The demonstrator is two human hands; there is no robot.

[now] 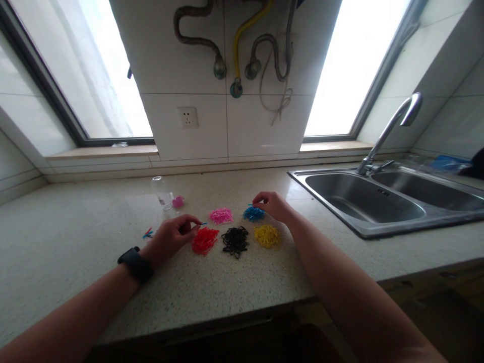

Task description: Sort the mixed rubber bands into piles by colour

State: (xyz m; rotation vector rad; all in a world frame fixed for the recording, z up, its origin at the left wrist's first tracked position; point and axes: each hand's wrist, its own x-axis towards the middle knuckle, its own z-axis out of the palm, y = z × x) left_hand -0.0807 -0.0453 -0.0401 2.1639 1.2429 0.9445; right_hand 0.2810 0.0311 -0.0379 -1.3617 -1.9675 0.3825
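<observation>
Nearest to us is the front edge of the speckled counter [212,287], and over it both bare forearms reach inward, the left one wearing a dark watch [135,264] at the wrist. A little farther, five small piles of thin plastic-looking strips are lying close together on the counter. The black pile [235,242] is in the middle of the near row, with the red pile [204,241] to its left and the yellow pile [267,236] to its right. The left hand [176,233] is just beside the red pile; its thumb and forefinger are pinched together and have hold of a short blue strip [204,223], but we cannot tell if this hand touches the red strips. To the left of this hand, a few loose strips [147,233], red and blue, lie apart. Behind the yellow pile, the right hand [275,205] is at the blue pile [253,214], its fingertips closed on a second blue strip [250,204]. The pink pile [221,216] is behind the black and red ones. Farther to the left we see a small pink object [177,201] near a clear container [162,194]. On the far right is the steel sink [363,201] with its curved faucet [393,128], and behind everything, the tiled wall carries a socket [188,117] and a yellow hose [242,35].
</observation>
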